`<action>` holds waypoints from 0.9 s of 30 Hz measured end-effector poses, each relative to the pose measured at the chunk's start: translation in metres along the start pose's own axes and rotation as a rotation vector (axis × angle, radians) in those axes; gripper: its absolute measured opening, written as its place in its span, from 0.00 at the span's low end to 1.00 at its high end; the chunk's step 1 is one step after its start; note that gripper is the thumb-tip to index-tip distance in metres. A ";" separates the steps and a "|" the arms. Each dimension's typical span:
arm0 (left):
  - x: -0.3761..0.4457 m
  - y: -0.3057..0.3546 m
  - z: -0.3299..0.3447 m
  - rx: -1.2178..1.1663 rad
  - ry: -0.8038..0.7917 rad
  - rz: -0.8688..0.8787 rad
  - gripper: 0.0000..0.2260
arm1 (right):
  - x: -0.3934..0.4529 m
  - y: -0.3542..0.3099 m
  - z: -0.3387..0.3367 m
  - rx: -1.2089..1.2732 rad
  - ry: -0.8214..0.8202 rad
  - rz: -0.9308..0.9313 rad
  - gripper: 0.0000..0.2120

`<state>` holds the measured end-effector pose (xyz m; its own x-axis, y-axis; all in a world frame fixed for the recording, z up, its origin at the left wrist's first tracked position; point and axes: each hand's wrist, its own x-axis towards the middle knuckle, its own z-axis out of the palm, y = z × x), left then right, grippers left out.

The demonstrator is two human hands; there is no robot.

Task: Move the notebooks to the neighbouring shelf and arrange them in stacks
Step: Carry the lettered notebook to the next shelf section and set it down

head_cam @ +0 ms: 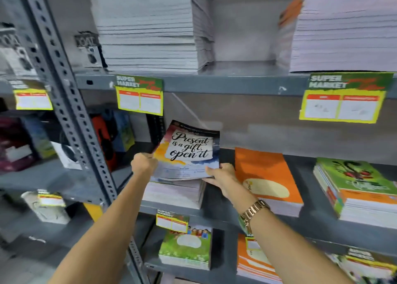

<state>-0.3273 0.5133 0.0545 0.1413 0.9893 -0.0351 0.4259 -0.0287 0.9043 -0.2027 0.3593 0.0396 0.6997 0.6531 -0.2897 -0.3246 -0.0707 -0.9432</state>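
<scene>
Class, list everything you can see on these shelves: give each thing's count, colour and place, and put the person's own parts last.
Held notebooks: small bunch, "Present is a gift, open it" cover, tilted above a pale stack.
Orange stack: one, middle shelf, right of the hands.
Green stack: one, middle shelf, far right.
Grey stacks: two, top shelf.
Price tags: several, yellow and green, shelf edges.
Meadow-cover stack: one, lower shelf.
Left hand: grips the bunch's left edge.
Right hand: holds its right corner; gold watch.
</scene>
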 end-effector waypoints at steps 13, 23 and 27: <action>0.030 -0.032 -0.006 0.393 -0.044 0.177 0.16 | 0.014 0.028 0.021 -0.677 0.022 -0.097 0.12; -0.014 -0.006 0.026 0.578 -0.014 0.441 0.16 | -0.009 0.017 -0.019 -0.905 0.293 -0.515 0.09; -0.058 0.024 0.063 0.419 -0.106 0.523 0.17 | -0.019 0.006 -0.068 -0.947 0.440 -0.614 0.11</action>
<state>-0.2685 0.4460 0.0514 0.5004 0.8115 0.3017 0.5848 -0.5738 0.5734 -0.1745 0.2947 0.0280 0.7899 0.4725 0.3909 0.6030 -0.4826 -0.6352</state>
